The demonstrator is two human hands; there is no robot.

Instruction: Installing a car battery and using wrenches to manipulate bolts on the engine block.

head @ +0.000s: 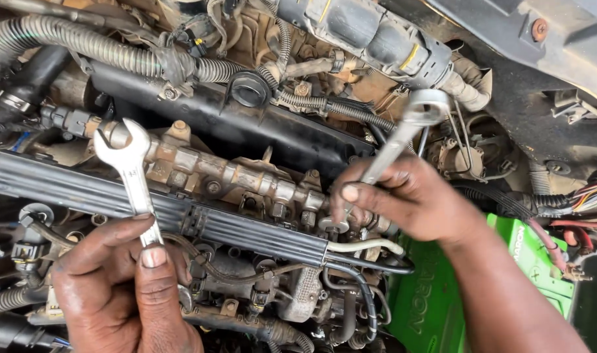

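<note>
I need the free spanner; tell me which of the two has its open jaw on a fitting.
The left spanner, held by the left hand: its open jaw sits on a rusty fitting. The right spanner shows its ring end up.

Open-end wrench (pixel 130 171) upright in my left hand (pixel 118 291), jaw up; combination wrench (pixel 403 134) tilted in my right hand (pixel 409 196), ring end up.
</note>
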